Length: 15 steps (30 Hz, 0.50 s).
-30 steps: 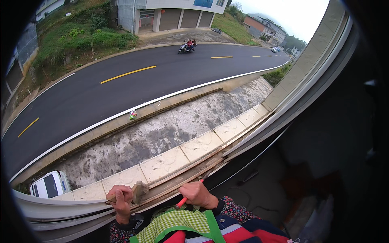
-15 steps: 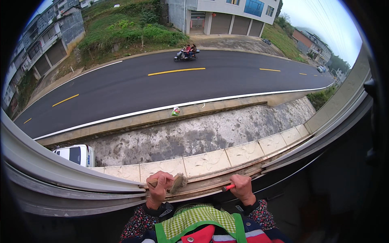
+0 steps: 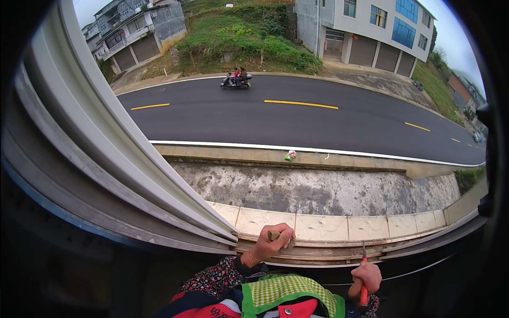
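Note:
My left hand point(image 3: 271, 246) is closed round a brush point(image 3: 273, 235). The pale wooden end sticks up from my fist, and the bristles are mostly hidden behind my fingers, low over the dirty window track point(image 3: 323, 253). On the right, my right hand point(image 3: 367, 278) grips a red-handled tool point(image 3: 364, 296) near the inner edge of the sill. Its narrow metal tip points away from me toward the track; its exact kind I cannot make out. A green checked apron point(image 3: 286, 291) covers my front between both arms.
Sliding window frames point(image 3: 122, 143) stand close on the left. Beyond the track runs a pale tiled ledge point(image 3: 321, 228), with a concrete yard point(image 3: 318, 188) far below. Across the road point(image 3: 212, 114), two people ride a scooter point(image 3: 236, 80). More window rail point(image 3: 440, 236) curves away right.
The view has turned left. My left hand has rotated, bringing the brush down at the track. My right hand has drawn nearer me, its tool now pointing away. The scooter has moved left along the road.

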Each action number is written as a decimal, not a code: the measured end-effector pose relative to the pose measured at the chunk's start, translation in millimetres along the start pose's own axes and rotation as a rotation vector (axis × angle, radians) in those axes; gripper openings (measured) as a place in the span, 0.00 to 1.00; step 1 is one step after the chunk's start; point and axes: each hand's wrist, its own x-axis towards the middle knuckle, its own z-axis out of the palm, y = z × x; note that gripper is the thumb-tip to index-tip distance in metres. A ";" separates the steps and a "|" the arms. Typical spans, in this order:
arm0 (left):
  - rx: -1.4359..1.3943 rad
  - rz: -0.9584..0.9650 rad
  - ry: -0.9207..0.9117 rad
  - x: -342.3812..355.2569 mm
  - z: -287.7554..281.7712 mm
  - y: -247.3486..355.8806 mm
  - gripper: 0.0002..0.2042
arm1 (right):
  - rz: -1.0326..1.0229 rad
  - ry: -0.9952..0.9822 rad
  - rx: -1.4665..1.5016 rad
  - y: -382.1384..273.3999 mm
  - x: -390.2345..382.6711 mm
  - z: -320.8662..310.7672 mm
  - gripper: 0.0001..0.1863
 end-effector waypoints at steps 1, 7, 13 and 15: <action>0.032 -0.005 -0.035 1.2 1.2 1.4 0.13 | -0.113 -0.018 0.058 1.6 1.5 2.6 0.04; 0.204 0.100 -0.188 4.8 10.0 19.5 0.12 | 0.492 -0.054 0.406 3.8 -5.0 37.4 0.10; 0.285 0.168 -0.272 6.8 22.5 41.0 0.12 | 0.690 -0.077 0.650 10.4 17.7 49.6 0.12; 0.254 0.133 -0.307 11.7 26.2 46.4 0.12 | 0.785 -0.109 0.760 16.7 27.5 58.5 0.12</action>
